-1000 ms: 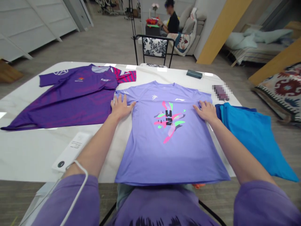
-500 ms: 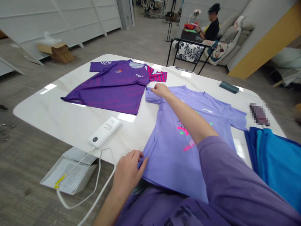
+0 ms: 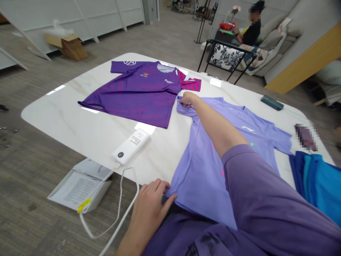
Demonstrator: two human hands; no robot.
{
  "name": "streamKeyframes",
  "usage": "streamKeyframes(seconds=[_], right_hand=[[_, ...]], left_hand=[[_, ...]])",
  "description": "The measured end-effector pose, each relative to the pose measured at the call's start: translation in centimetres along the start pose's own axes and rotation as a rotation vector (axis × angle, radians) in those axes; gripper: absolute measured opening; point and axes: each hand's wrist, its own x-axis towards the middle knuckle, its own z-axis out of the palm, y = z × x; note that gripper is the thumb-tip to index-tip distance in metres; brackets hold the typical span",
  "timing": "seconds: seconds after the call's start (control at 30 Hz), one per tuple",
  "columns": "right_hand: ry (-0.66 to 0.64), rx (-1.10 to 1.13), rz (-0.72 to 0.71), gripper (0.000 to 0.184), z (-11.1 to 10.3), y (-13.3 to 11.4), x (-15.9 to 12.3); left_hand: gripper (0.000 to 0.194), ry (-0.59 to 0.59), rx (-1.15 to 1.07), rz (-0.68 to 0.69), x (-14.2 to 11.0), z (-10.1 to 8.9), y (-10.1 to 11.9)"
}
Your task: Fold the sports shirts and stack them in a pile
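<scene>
A lavender T-shirt [image 3: 202, 170] lies spread on the white table [image 3: 66, 110], its printed front up and partly covered by my right arm. With the arm stretched across it, my right hand [image 3: 188, 99] pinches the edge of its left-side sleeve. My left hand [image 3: 151, 201] is at the near-left hem corner, with fingers and thumb closed around the cloth there. Just beyond the held sleeve, a dark purple jersey [image 3: 135, 94] with a pink-striped sleeve lies flat.
A white power bank [image 3: 131, 145] with a white cable [image 3: 118, 199] sits left, above an open box [image 3: 77, 185]. Folded blue clothes [image 3: 319, 181] and a dark green case [image 3: 271, 102] lie right. Behind are a chair [image 3: 225, 57] and a seated person [image 3: 253, 32].
The view has shifted, so the table's things appear further right. Both hands stay at the lavender T-shirt's sleeve and hem; the hem corner shows less bunched at my left fingers.
</scene>
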Motion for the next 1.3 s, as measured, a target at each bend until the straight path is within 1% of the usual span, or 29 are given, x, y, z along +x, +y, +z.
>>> streamKeyframes(seconds=[0.07, 0.1, 0.13, 0.17, 0.2, 0.27, 0.3, 0.33, 0.4, 0.47, 0.53, 0.63, 0.7, 0.77, 0.87, 0.93, 1.03, 1.07, 1.1, 1.17, 1.23, 1.3], right_hand=[[-0.010, 0.008, 0.107, 0.035, -0.2, -0.2, 0.1], [0.005, 0.029, 0.141, 0.037, -0.3, -0.3, 0.0], [0.029, 0.060, 0.157, 0.039, -0.4, -0.5, -0.1], [0.052, 0.093, 0.165, 0.040, -0.5, -0.5, -0.2], [0.069, 0.120, 0.169, 0.040, -0.7, -0.6, -0.4], [0.094, 0.137, 0.155, 0.036, -1.1, -0.3, -0.5], [0.112, 0.123, 0.135, 0.035, -1.4, -0.1, -0.5], [0.143, 0.099, 0.110, 0.035, -1.8, 0.3, -0.3], [0.213, 0.041, 0.070, 0.037, -2.5, 1.2, 0.2], [0.248, -0.011, 0.046, 0.040, -3.1, 2.3, 0.9], [0.231, -0.066, 0.009, 0.042, -3.2, 3.2, 1.7], [0.162, -0.126, -0.051, 0.040, -2.8, 4.3, 2.9], [0.143, -0.140, -0.055, 0.037, -2.4, 4.8, 3.6], [0.159, -0.149, -0.043, 0.034, -2.1, 5.1, 4.2], [0.147, -0.123, -0.081, 0.037, -2.0, 5.4, 4.7], [0.087, -0.081, -0.148, 0.046, -2.1, 5.4, 4.8], [-0.017, -0.024, -0.235, 0.055, -2.4, 5.3, 4.6], [-0.043, -0.006, -0.257, 0.055, -2.5, 5.3, 4.5], [-0.071, 0.005, -0.275, 0.053, -2.7, 5.3, 4.5], [-0.110, -0.012, -0.288, 0.047, -2.9, 5.5, 4.5], [-0.088, -0.054, -0.257, 0.040, -3.0, 5.7, 4.6], [0.008, -0.068, -0.197, 0.041, -2.9, 5.9, 4.7]], left_hand=[[0.025, -0.004, -0.030, 0.007, 0.7, -0.6, 0.4], [0.028, 0.010, -0.044, 0.013, 1.7, -1.0, 0.6], [0.032, 0.037, -0.055, 0.022, 3.3, -1.5, 0.9], [0.034, 0.077, -0.062, 0.033, 5.4, -2.0, 1.2], [0.035, 0.119, -0.070, 0.043, 8.2, -2.5, 1.5], [0.035, 0.210, -0.071, 0.034, 14.9, -3.4, 1.9], [0.033, 0.245, -0.074, -0.007, 18.6, -3.7, 2.0], [0.033, 0.256, -0.074, -0.053, 22.2, -3.9, 2.0], [0.035, 0.269, -0.027, -0.127, 28.5, -4.0, 2.0], [0.040, 0.268, 0.008, -0.166, 33.0, -3.7, 1.8], [0.043, 0.263, 0.027, -0.176, 35.6, -3.2, 1.6], [0.038, 0.255, 0.047, -0.172, 37.1, -2.6, 1.0], [0.030, 0.242, 0.049, -0.166, 37.2, -2.4, 0.4], [0.023, 0.217, 0.043, -0.161, 37.1, -2.5, -0.2], [0.018, 0.181, 0.023, -0.152, 36.9, -2.9, -0.6], [0.025, 0.167, 0.028, -0.152, 36.8, -3.1, -0.3], [0.046, 0.187, 0.050, -0.162, 36.8, -2.9, 0.5], [0.047, 0.200, 0.053, -0.162, 36.9, -2.8, 0.7], [0.044, 0.209, 0.055, -0.158, 36.9, -2.6, 0.9], [0.033, 0.213, 0.054, -0.147, 36.9, -2.4, 1.0], [0.024, 0.206, 0.051, -0.141, 36.8, -2.2, 0.9], [0.021, 0.213, 0.071, -0.145, 36.7, -2.2, 0.7]])
